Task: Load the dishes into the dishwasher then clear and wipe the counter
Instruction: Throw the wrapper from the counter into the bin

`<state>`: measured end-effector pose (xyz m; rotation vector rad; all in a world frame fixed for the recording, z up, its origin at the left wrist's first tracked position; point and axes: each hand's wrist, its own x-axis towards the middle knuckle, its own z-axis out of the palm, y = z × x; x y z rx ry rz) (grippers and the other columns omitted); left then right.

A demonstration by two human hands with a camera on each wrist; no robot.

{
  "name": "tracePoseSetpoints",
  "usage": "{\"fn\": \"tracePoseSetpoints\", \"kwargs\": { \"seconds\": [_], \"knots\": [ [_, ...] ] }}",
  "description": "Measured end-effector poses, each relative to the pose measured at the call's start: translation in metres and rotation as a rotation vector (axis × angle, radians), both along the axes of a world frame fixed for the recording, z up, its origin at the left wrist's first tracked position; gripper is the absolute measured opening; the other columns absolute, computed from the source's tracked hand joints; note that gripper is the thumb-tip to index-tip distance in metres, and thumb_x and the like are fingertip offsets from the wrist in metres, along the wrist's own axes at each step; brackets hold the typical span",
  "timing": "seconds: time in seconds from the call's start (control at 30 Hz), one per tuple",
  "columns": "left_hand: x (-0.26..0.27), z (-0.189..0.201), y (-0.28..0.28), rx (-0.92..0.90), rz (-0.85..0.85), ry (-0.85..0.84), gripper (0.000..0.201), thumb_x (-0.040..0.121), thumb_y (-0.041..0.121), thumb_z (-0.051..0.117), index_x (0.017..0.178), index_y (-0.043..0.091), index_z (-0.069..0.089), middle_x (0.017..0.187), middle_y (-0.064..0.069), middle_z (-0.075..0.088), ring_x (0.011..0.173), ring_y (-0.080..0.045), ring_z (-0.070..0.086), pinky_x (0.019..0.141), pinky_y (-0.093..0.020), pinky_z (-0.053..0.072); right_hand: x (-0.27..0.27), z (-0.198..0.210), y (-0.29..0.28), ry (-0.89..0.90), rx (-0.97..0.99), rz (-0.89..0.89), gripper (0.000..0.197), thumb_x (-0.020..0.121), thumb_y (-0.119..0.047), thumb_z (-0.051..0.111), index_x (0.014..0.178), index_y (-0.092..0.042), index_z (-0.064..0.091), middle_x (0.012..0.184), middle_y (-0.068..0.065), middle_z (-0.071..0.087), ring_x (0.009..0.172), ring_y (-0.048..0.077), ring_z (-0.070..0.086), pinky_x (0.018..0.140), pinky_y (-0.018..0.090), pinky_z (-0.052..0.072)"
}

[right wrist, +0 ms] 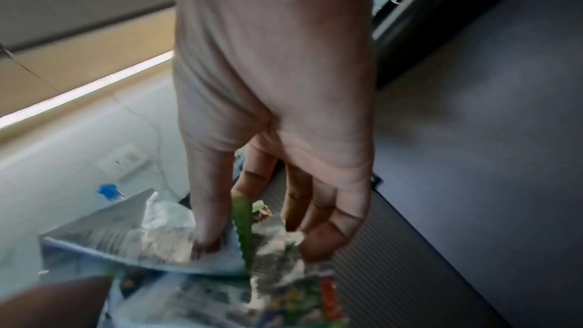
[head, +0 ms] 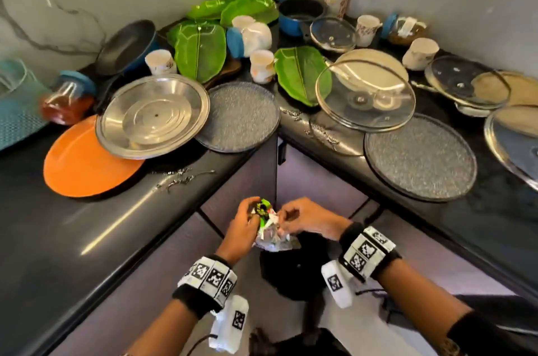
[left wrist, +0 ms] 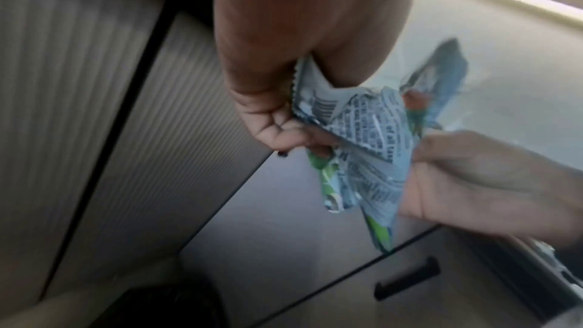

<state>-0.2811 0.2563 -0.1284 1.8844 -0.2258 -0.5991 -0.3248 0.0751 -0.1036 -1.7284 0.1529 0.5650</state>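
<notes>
Both hands are gripping a crumpled wrapper (head: 269, 229) below the counter (head: 96, 227) corner: the left hand (head: 243, 226) is clutching its top in curled fingers while the right hand (head: 308, 220) is pinching its edge. Plates (head: 87, 160), lids (head: 365, 95) and cups (head: 262, 64) are crowding the counter.

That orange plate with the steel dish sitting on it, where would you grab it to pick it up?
Probably by the orange plate's bare front-left rim, coming from the counter's front edge. The steel plate overlaps its rear right part, so that side is covered and should be lifted off first. Both the left hand and right hand are busy holding a crumpled wrapper.
</notes>
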Motion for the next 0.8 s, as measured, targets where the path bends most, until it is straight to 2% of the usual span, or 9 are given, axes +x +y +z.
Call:
{"fn": "tracePoseSetpoints", "kwargs": {
  "seconds": [0.13, 0.23, 0.3, 0.37, 0.47, 0.53, 0.63, 0.73, 0.8],
  "knots": [
    [-0.012, -0.049, -0.002, 0.025, 0.016, 0.268, 0.045, 0.091, 0.004, 0.054, 0.133, 0.007, 0.038, 0.096, -0.006, 0.058, 0.085, -0.015, 0.056, 0.077, -0.024, 0.046, -0.027, -0.066, -0.005, 0.107, -0.121, -0.223, 0.034, 0.068, 0.015, 0.07, 0.058, -0.014, 0.055, 0.049, -0.01, 0.053, 0.045, -0.006, 0.045, 0.052, 0.012, 0.036],
    [-0.017, -0.087, -0.002, 0.152, 0.015, 0.275, 0.05, 0.091, 0.013, 0.056, 0.137, 0.007, 0.036, 0.119, -0.005, 0.05, 0.113, -0.016, 0.048, 0.093, -0.023, 0.037, -0.039, -0.128, -0.015, 0.224, -0.283, -0.383, 0.041, 0.065, 0.018, 0.068, 0.05, -0.016, 0.051, 0.04, -0.011, 0.048, 0.037, -0.004, 0.043, 0.047, 0.015, 0.034],
    [-0.016, -0.119, 0.001, 0.229, 0.023, 0.214, 0.045, 0.092, 0.01, 0.054, 0.134, 0.004, 0.04, 0.127, -0.006, 0.048, 0.117, -0.013, 0.047, 0.095, -0.018, 0.032, -0.042, -0.178, -0.023, 0.275, -0.42, -0.434, 0.041, 0.066, 0.013, 0.067, 0.048, -0.019, 0.048, 0.048, -0.007, 0.05, 0.044, 0.0, 0.045, 0.048, 0.017, 0.034],
    [-0.015, -0.155, 0.009, 0.223, 0.057, 0.232, 0.032, 0.09, 0.0, 0.054, 0.121, 0.003, 0.048, 0.124, -0.012, 0.053, 0.096, 0.002, 0.056, 0.086, -0.011, 0.038, -0.045, -0.23, -0.029, 0.289, -0.541, -0.435, 0.027, 0.073, 0.007, 0.062, 0.053, -0.011, 0.054, 0.059, 0.009, 0.059, 0.061, 0.022, 0.056, 0.058, 0.027, 0.039],
    [-0.017, -0.198, 0.025, 0.236, 0.046, 0.294, 0.021, 0.087, -0.009, 0.052, 0.093, 0.01, 0.058, 0.107, -0.017, 0.063, 0.064, 0.017, 0.057, 0.066, -0.001, 0.042, -0.044, -0.31, -0.032, 0.311, -0.685, -0.394, 0.011, 0.077, -0.001, 0.057, 0.071, 0.001, 0.066, 0.079, 0.021, 0.069, 0.078, 0.03, 0.065, 0.068, 0.031, 0.046],
    [-0.021, -0.22, 0.038, 0.249, 0.046, 0.332, 0.028, 0.087, -0.01, 0.052, 0.085, 0.017, 0.061, 0.094, -0.01, 0.068, 0.062, 0.012, 0.058, 0.059, -0.001, 0.04, -0.038, -0.342, -0.029, 0.283, -0.691, -0.389, 0.02, 0.071, -0.007, 0.052, 0.075, -0.001, 0.071, 0.08, 0.018, 0.071, 0.078, 0.026, 0.068, 0.07, 0.025, 0.049],
    [-0.032, -0.24, 0.059, 0.259, 0.091, 0.382, 0.032, 0.089, -0.007, 0.049, 0.087, 0.021, 0.063, 0.074, 0.009, 0.072, 0.065, -0.003, 0.062, 0.057, -0.005, 0.041, -0.035, -0.37, -0.027, 0.393, -0.622, -0.332, 0.035, 0.085, -0.017, 0.042, 0.11, -0.005, 0.064, 0.113, 0.016, 0.063, 0.108, 0.027, 0.058, 0.092, 0.028, 0.043],
    [-0.039, -0.247, 0.074, 0.273, 0.146, 0.397, 0.032, 0.09, -0.007, 0.047, 0.088, 0.021, 0.064, 0.073, 0.011, 0.071, 0.073, -0.018, 0.063, 0.059, -0.008, 0.044, -0.038, -0.383, -0.026, 0.473, -0.605, -0.336, 0.052, 0.072, -0.043, 0.054, 0.104, -0.003, 0.063, 0.109, 0.02, 0.063, 0.101, 0.028, 0.06, 0.085, 0.027, 0.043],
    [-0.041, -0.246, 0.078, 0.286, 0.161, 0.41, 0.034, 0.09, -0.008, 0.045, 0.087, 0.02, 0.064, 0.071, 0.012, 0.071, 0.073, -0.021, 0.063, 0.058, -0.01, 0.044, -0.04, -0.381, -0.026, 0.49, -0.582, -0.341, 0.049, 0.077, -0.042, 0.058, 0.104, -0.001, 0.064, 0.109, 0.022, 0.063, 0.1, 0.03, 0.06, 0.086, 0.029, 0.043]
  ]
}}
